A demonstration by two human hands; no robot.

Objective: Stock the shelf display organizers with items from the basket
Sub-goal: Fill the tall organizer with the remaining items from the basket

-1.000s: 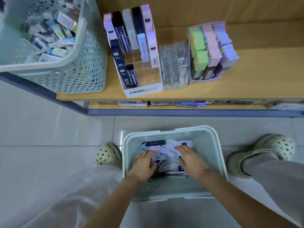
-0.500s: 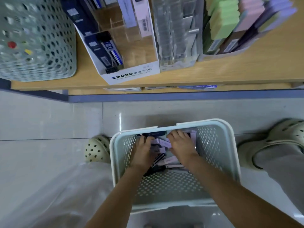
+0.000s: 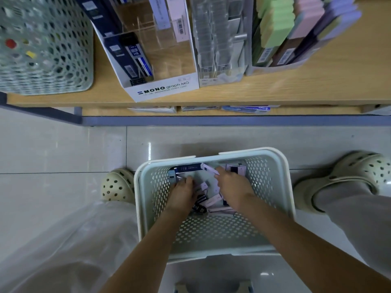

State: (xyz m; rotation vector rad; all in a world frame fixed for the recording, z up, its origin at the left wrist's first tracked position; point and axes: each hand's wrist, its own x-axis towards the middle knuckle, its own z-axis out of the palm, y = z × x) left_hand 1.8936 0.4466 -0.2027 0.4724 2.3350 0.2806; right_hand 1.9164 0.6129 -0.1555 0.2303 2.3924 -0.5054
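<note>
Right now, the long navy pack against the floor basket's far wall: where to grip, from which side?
Pinch the navy pack across its narrow width near the middle, coming from above on the near side. It seems to lie flat, with its long edge along the far wall of the basket, so that edge looks hemmed in. The left hand is closest.

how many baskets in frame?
2. Shelf basket at upper left, partly cut off by the frame; floor basket at bottom centre, with packs inside. More could sit out of frame.
</note>
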